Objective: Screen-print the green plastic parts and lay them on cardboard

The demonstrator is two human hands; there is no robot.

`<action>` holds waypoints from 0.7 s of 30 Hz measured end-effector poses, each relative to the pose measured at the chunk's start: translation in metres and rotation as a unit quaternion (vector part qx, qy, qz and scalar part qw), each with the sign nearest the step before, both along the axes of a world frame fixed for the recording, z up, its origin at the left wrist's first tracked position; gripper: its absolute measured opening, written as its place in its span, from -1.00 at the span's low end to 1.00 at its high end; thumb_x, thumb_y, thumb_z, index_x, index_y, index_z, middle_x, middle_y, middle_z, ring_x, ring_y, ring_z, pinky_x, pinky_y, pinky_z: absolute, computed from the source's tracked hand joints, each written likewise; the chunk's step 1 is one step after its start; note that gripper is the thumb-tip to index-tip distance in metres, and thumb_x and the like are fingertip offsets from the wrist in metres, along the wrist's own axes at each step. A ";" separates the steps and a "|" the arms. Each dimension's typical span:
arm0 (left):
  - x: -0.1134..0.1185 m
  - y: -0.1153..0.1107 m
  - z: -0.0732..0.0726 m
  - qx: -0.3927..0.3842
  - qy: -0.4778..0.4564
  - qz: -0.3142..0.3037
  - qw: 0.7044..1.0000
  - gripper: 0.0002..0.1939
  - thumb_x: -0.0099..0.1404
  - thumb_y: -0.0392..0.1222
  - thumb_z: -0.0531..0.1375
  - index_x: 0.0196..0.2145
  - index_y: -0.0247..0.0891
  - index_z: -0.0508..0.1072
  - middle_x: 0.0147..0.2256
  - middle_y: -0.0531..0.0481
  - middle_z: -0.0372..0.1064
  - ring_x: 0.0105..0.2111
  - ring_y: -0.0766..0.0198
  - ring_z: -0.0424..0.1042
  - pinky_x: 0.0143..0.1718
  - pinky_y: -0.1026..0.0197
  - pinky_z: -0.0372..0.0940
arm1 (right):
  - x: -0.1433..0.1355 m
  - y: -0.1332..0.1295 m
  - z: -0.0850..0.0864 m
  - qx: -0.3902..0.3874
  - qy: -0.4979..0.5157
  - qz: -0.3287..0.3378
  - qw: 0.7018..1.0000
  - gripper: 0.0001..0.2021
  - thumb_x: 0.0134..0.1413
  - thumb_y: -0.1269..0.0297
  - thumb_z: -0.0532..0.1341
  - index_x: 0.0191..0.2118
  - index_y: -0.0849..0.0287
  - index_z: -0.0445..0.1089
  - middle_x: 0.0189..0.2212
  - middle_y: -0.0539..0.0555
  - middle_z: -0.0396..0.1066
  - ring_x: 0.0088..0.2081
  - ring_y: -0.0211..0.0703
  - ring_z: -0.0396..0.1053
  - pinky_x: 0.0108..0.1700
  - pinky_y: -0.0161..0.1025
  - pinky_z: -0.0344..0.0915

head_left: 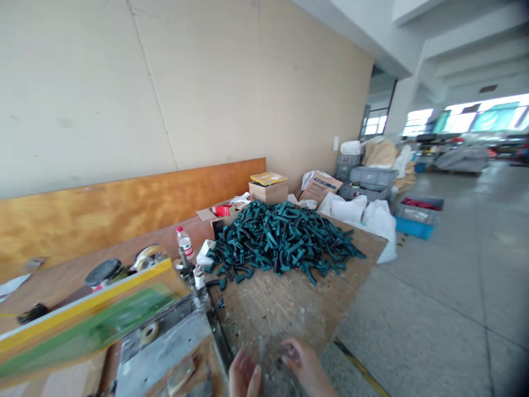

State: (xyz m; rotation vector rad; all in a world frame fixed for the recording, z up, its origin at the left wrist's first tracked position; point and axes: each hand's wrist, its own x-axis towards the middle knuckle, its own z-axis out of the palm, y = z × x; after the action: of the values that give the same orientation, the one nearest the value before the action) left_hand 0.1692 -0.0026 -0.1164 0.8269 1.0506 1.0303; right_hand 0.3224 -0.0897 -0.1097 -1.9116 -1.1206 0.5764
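The person's left hand [244,375] is hovering half-curled near the wooden tabletop's [285,300] near edge, beside the flat grey metal plate [165,353]; the right hand [301,359] is curling its fingers nearby. Whether either is grasping anything cannot be told. The heaped dark-green and black curved pieces [281,237] are lying beyond both hands.
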 end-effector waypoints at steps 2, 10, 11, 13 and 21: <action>0.055 -0.006 0.001 -0.065 0.001 -0.076 0.995 -0.35 -0.17 0.05 0.35 -0.10 -0.03 0.28 -0.08 -0.16 0.42 -0.05 -0.06 0.44 -0.28 0.14 0.39 | 0.042 0.013 0.006 -0.004 -0.002 -0.024 1.000 -0.74 -0.04 0.30 0.14 -0.17 0.14 0.41 -0.22 0.11 0.48 -0.17 -0.07 0.41 -0.10 -0.19 0.29; 0.228 -0.043 0.019 -0.238 -0.001 -0.298 0.924 -0.40 -0.20 0.08 0.34 -0.17 -0.19 0.40 -0.06 -0.25 0.36 -0.10 -0.10 0.42 -0.30 0.06 0.32 | 0.224 0.020 0.052 0.013 0.007 -0.109 0.994 -0.63 -0.01 0.02 0.12 -0.18 0.16 0.41 -0.22 0.13 0.49 -0.16 -0.05 0.43 -0.05 -0.13 0.31; 0.248 -0.046 0.018 -0.245 0.001 -0.304 0.921 -0.37 -0.20 0.08 0.33 -0.14 -0.20 0.39 -0.06 -0.26 0.36 -0.11 -0.11 0.42 -0.30 0.04 0.32 | 0.250 0.017 0.055 0.018 0.021 -0.130 0.991 -0.59 -0.02 -0.04 0.13 -0.18 0.16 0.41 -0.23 0.14 0.49 -0.16 -0.03 0.43 -0.06 -0.13 0.32; 0.287 -0.047 0.017 -0.251 -0.006 -0.298 0.921 -0.29 -0.15 0.09 0.31 -0.01 -0.17 0.32 -0.02 -0.26 0.34 -0.07 -0.13 0.39 -0.30 0.02 0.31 | 0.307 0.011 0.058 0.031 0.057 -0.176 0.982 -0.53 -0.07 -0.12 0.16 -0.18 0.17 0.41 -0.23 0.15 0.49 -0.15 0.01 0.43 -0.10 -0.11 0.35; 0.455 -0.010 0.026 -0.231 -0.117 -0.192 0.947 -0.05 0.02 0.04 0.30 0.27 0.00 -0.09 0.16 -0.18 0.21 0.18 0.05 0.22 -0.15 0.15 0.30 | 0.568 0.057 0.055 0.106 0.114 -0.266 0.951 -0.42 -0.09 -0.18 0.13 -0.10 0.22 0.37 -0.07 0.26 0.43 -0.04 0.04 0.39 -0.12 -0.15 0.38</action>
State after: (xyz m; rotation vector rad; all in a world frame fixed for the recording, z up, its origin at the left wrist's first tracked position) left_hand 0.6245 -0.0128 -0.0906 0.4809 0.8357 0.5045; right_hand 0.8899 -0.0327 -0.0547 -1.8007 -0.4632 0.3442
